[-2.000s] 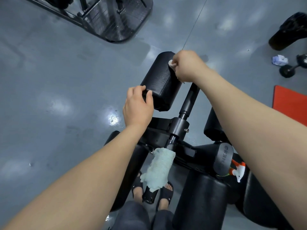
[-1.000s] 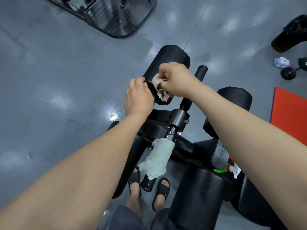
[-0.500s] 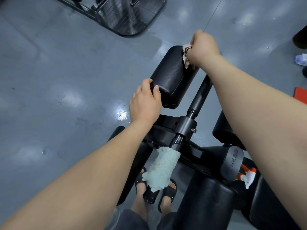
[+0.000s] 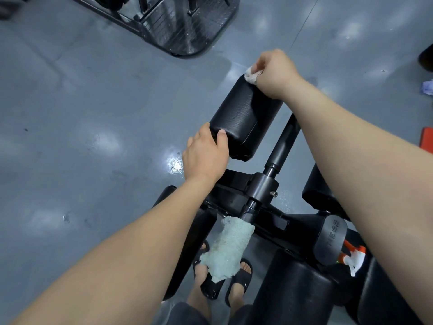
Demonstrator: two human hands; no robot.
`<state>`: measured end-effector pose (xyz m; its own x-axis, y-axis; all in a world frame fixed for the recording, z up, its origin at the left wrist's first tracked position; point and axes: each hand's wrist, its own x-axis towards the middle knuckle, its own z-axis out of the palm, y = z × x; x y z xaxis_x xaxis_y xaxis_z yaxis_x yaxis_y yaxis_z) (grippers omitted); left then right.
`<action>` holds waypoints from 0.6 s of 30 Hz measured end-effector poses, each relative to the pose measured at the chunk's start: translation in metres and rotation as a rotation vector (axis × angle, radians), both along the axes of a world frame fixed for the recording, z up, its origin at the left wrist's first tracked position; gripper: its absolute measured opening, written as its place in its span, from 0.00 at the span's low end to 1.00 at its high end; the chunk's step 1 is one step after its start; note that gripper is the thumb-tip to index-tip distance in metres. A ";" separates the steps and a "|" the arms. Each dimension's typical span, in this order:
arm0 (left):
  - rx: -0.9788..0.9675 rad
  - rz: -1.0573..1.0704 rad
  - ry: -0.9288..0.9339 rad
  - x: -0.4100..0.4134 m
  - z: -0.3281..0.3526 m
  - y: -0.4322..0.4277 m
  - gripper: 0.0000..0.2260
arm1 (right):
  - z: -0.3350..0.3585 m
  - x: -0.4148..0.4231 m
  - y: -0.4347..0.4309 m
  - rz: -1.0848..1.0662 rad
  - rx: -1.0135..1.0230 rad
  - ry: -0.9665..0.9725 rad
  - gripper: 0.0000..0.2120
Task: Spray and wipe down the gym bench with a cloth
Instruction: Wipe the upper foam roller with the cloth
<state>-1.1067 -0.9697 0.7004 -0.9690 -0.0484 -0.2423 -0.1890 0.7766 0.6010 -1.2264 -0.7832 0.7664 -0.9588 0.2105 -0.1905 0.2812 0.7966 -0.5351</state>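
Gripping the crumpled cloth point(image 4: 251, 76) in the right hand point(image 4: 274, 73), back at the far end of the bench's roller pad point(image 4: 243, 118) after a stroke to its near end. Clasping that near end with the left hand point(image 4: 203, 156), steadying. Likely mid-wipe, more passes ahead.

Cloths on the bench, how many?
2. A small pale cloth bunched in the right hand at the roller pad's far end; a light green towel draped over the frame bar. More may hide behind the arms.
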 end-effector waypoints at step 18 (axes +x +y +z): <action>0.045 0.013 0.008 0.002 0.006 0.001 0.17 | 0.009 0.036 -0.008 0.101 0.158 -0.093 0.15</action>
<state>-1.1050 -0.9688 0.7063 -0.9703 -0.0503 -0.2365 -0.1939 0.7464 0.6367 -1.1902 -0.7909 0.7758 -0.9565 0.1481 -0.2515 0.2376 0.8954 -0.3766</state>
